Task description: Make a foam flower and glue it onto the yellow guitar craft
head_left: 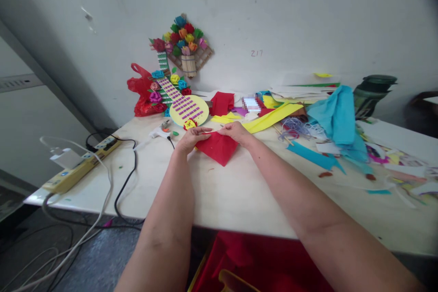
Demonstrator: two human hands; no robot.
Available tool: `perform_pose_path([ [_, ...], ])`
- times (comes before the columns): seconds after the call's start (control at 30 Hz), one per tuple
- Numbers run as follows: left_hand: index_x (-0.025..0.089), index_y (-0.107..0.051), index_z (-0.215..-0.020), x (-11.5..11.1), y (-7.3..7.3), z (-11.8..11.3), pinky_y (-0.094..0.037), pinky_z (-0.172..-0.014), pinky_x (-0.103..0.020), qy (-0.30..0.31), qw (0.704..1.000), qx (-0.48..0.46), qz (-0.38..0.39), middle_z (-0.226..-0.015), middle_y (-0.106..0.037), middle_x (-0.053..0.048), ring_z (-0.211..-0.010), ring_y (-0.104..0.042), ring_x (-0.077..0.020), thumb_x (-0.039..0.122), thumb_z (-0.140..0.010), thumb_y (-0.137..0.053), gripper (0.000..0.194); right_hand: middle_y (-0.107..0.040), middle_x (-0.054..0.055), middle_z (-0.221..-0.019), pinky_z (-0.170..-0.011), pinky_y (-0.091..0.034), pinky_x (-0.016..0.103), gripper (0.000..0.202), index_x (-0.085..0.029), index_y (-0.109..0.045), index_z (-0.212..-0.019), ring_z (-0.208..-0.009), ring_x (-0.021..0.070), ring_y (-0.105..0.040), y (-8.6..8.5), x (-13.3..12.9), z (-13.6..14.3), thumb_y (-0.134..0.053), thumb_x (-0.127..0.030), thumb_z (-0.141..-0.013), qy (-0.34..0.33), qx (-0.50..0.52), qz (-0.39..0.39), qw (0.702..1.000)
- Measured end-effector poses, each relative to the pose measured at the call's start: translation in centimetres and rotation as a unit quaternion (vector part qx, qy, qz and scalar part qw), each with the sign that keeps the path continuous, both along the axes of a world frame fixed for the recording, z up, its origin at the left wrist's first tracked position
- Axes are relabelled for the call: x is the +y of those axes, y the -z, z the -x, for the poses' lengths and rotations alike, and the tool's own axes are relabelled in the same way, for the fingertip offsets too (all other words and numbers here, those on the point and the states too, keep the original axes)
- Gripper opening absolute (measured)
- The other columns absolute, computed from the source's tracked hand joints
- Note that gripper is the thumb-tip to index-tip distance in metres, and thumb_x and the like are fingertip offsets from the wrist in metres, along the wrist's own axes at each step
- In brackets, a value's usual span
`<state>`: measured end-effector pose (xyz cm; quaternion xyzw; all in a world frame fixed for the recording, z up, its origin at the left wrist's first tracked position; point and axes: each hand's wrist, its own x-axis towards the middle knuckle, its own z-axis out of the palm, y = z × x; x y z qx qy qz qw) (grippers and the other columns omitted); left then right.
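Observation:
A piece of red crepe paper [219,148] hangs just above the table, its lower corner pointing toward me. My left hand [194,138] pinches its upper left edge, fingers pressed together. At the upper right edge, my right hand [235,131] grips the same paper between thumb and fingers. Just beyond my left hand lies a yellow paper flower with red petals [190,124], beside a round yellow craft piece with a purple-striped neck [189,108]. To the left of my left hand rests a white glue gun [160,132].
A yellow power strip [82,164] with cables lies at the table's left edge. Blue crepe paper [337,116], yellow strips [273,117] and scraps cover the right side. A dark green bottle [372,96] stands at the back right. A red plastic bag [142,91] sits at the back left.

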<state>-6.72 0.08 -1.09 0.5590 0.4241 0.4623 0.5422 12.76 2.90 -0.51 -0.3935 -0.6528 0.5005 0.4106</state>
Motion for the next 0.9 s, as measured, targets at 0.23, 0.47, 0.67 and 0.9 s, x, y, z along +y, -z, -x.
perform_pose_path([
  [0.23, 0.014, -0.068, -0.067, 0.0, -0.2, -0.2, -0.037, -0.050, -0.023, -0.005, 0.995, 0.095, -0.021, -0.059, -0.062, -0.002, -0.051, -0.051, -0.0104, 0.035, -0.055, -0.074, 0.025, -0.061, -0.002, -0.057, -0.055, -0.041, 0.023, 0.016, -0.016, -0.066, -0.061, -0.059, 0.0123, -0.055, 0.0, 0.0, 0.4, -0.069, -0.031, -0.057, -0.040, -0.029, -0.039, 0.998],
  [0.47, 0.016, -0.055, -0.059, -0.2, -0.3, -0.5, -0.028, -0.045, -0.021, -0.079, 0.994, 0.054, -0.052, -0.050, -0.049, 0.003, -0.045, -0.041, -0.0065, 0.042, -0.058, -0.071, 0.031, -0.063, 0.000, -0.059, -0.048, -0.040, 0.022, 0.024, -0.016, -0.064, -0.068, -0.052, 0.0110, -0.054, 0.0, 0.2, -0.3, -0.069, -0.038, -0.062, -0.003, 0.083, 0.063, 0.994],
  [0.67, 0.015, -0.053, -0.058, 0.2, -0.1, -0.5, -0.027, -0.045, -0.020, -0.101, 0.991, 0.040, -0.079, -0.050, -0.048, 0.004, -0.046, -0.039, -0.0060, 0.045, -0.057, -0.072, 0.035, -0.064, -0.001, -0.057, -0.050, -0.043, 0.021, 0.014, -0.015, -0.065, -0.071, -0.052, 0.0104, -0.057, 0.3, 0.8, -0.1, -0.070, -0.016, -0.058, 0.056, 0.120, 0.089, 0.987],
  [0.9, 0.013, -0.064, -0.069, 0.5, -0.1, -0.6, -0.034, -0.049, -0.021, -0.077, 0.993, 0.074, -0.043, -0.059, -0.058, -0.001, -0.052, -0.048, -0.0094, 0.044, -0.055, -0.073, 0.035, -0.062, -0.003, -0.054, -0.056, -0.046, 0.021, 0.009, -0.015, -0.066, -0.067, -0.052, 0.0093, -0.056, 0.3, 0.6, 0.7, -0.068, -0.012, -0.059, 0.028, 0.091, 0.029, 0.995],
])
